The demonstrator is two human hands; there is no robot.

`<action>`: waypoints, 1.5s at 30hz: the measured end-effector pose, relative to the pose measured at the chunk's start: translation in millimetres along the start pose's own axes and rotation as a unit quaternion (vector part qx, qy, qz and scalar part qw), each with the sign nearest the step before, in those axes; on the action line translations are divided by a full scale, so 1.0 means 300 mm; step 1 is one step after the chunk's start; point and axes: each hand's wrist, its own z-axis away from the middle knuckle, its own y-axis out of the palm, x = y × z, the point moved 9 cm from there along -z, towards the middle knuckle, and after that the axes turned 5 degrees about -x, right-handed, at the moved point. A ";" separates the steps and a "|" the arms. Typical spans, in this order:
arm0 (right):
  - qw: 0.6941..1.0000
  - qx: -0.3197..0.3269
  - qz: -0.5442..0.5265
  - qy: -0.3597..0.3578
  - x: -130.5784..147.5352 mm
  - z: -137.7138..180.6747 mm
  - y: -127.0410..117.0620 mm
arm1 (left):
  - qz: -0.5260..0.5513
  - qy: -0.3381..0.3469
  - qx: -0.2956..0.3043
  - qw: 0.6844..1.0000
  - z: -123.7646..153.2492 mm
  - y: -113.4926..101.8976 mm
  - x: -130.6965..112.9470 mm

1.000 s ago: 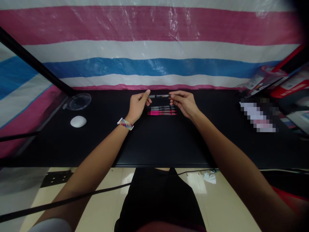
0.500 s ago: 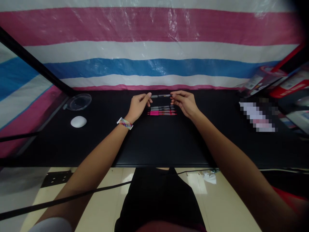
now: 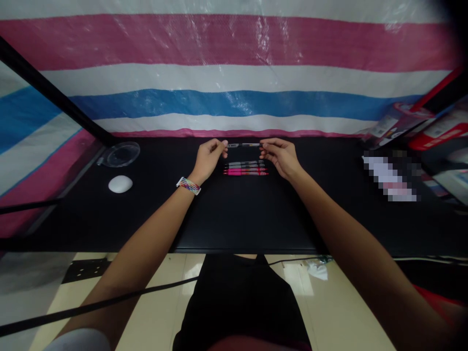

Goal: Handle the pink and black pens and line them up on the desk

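A dark pen (image 3: 244, 145) lies level between my two hands, pinched at both ends. My left hand (image 3: 210, 157) grips its left end between thumb and fingers; a colourful band circles that wrist. At the right end, my right hand (image 3: 281, 155) closes its thumb and fingers on the tip. Just nearer to me, several pens lie side by side on the black table (image 3: 248, 214): dark grey pens (image 3: 244, 165) at the back and pink-red pens (image 3: 245, 171) in front. Whether the held pen touches the table, I cannot tell.
On the left are a white dome-shaped object (image 3: 120, 184) and a clear round lid-like piece (image 3: 122, 154). To the right stand a clear red-topped tub (image 3: 400, 124) and a blurred-out paper item (image 3: 391, 178). A striped sheet (image 3: 234, 44) hangs behind the table.
Both hands keep their hold on the pen and have barely moved. The whole view has shifted very slightly; the row of pens lies as before.
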 end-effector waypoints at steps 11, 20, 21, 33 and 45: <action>0.998 -0.049 0.007 -0.036 0.001 -0.031 -0.056 | 0.012 -0.010 -0.052 0.999 -0.027 -0.048 0.062; 0.996 -0.066 0.041 -0.049 -0.004 -0.047 -0.082 | 0.002 -0.004 -0.079 0.997 -0.028 -0.071 0.062; 0.996 -0.067 0.042 -0.048 -0.004 -0.047 -0.083 | 0.003 -0.005 -0.079 0.997 -0.028 -0.070 0.063; 0.996 -0.085 0.011 -0.035 -0.002 -0.033 -0.078 | 0.017 -0.017 -0.075 0.997 -0.021 -0.062 0.063; 1.000 -0.007 -0.001 -0.020 0.004 -0.002 -0.005 | -0.080 0.052 -0.003 0.995 0.013 -0.001 -0.032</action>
